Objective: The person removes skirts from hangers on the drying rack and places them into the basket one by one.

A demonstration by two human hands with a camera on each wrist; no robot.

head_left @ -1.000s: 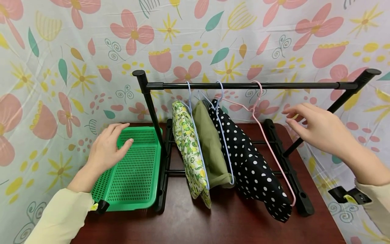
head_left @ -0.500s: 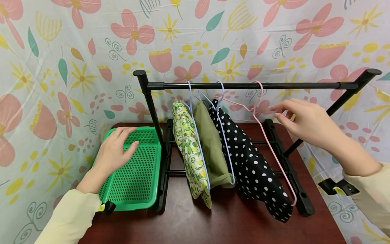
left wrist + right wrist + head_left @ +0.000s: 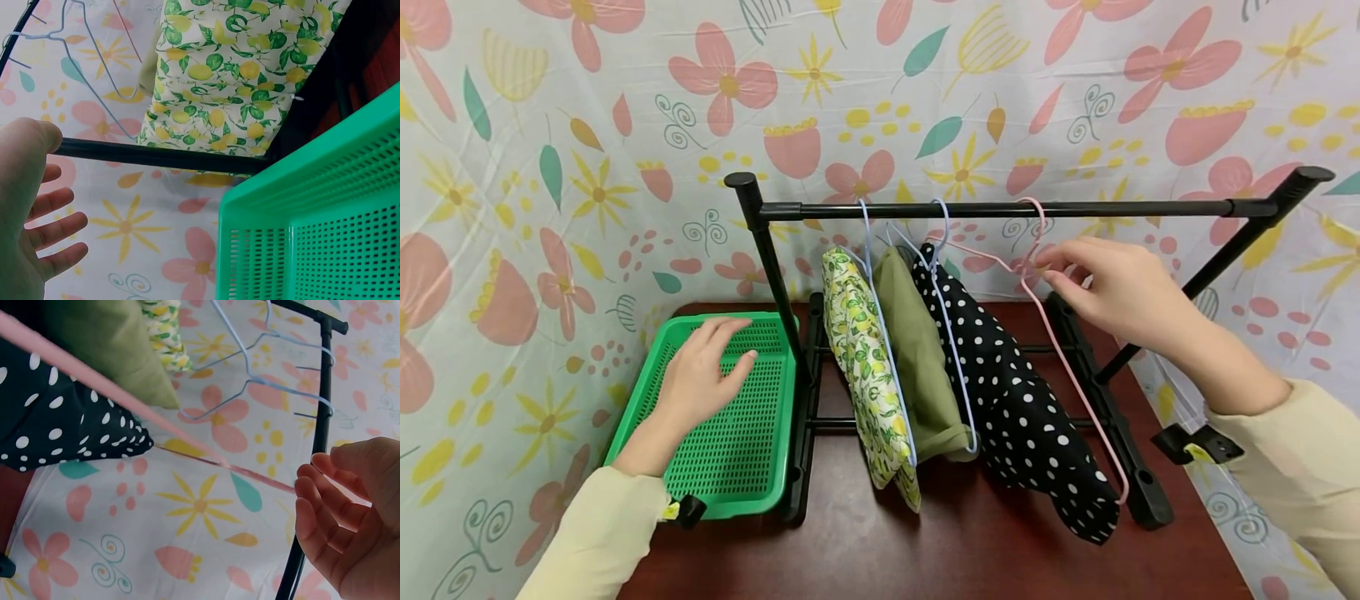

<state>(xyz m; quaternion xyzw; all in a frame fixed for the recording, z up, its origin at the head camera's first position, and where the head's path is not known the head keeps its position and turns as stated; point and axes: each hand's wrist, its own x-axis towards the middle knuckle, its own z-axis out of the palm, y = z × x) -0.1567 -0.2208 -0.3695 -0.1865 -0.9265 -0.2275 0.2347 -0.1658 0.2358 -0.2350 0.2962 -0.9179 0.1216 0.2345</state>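
Observation:
My right hand (image 3: 1120, 292) is beside the neck of a pink hanger (image 3: 1070, 367), its fingertips right at the wire in the head view. In the right wrist view its fingers (image 3: 325, 519) bend loosely with nothing pinched between them. The pink hanger hooks over the black rack's bar (image 3: 1120, 209) and carries a black cloth with white dots (image 3: 1022, 408). Left of it, two blue hangers (image 3: 954, 358) bear an olive green garment (image 3: 913, 350) and a lemon-print garment (image 3: 865, 358). Over the green basket (image 3: 741, 450) hovers my left hand (image 3: 703, 379), fingers spread and holding nothing.
The rack's left post (image 3: 778, 292) rises between the basket and the garments. Its right foot (image 3: 1138, 492) sits on the dark red table (image 3: 955, 550). A floral curtain (image 3: 647, 83) hangs close behind everything.
My right hand has moved left, from near the rack's right post to the pink hanger's neck. My left hand has drifted right over the basket. The garments hang as before.

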